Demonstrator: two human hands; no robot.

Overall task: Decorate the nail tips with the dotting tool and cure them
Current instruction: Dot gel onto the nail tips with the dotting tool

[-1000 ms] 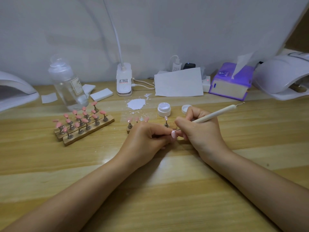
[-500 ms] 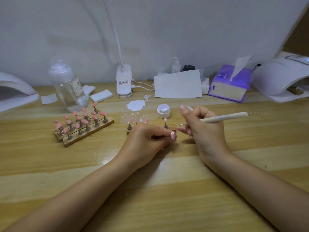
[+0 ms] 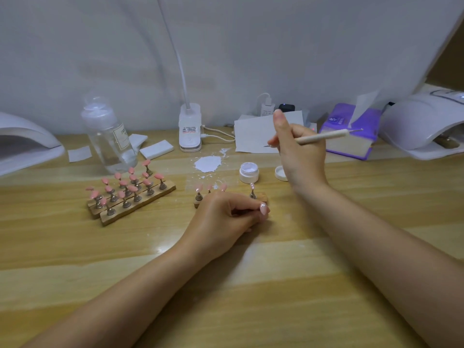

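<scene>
My left hand (image 3: 226, 217) rests on the wooden table and pinches a pink nail tip (image 3: 263, 209) on its stand, decorated face up. My right hand (image 3: 298, 151) is raised above the table behind an open white gel pot (image 3: 249, 172) and grips the cream dotting tool (image 3: 324, 136), its metal point aimed left over a white sheet of paper (image 3: 253, 136). A short wooden holder (image 3: 262, 197) with a few pink tips stands just beyond my left hand. A larger wooden rack (image 3: 133, 199) carries several pink tips at the left.
Curing lamps stand at the far right (image 3: 424, 121) and far left (image 3: 22, 144). A clear bottle (image 3: 110, 139), white pads (image 3: 157, 148), a lamp base (image 3: 190, 129), a purple tissue box (image 3: 351, 131), the pot's lid (image 3: 280, 173) and a white smear (image 3: 208, 164) line the back.
My right hand has lifted away from the nail tip with the dotting tool, rising up and back toward the paper. My left hand keeps holding the tip in place.
</scene>
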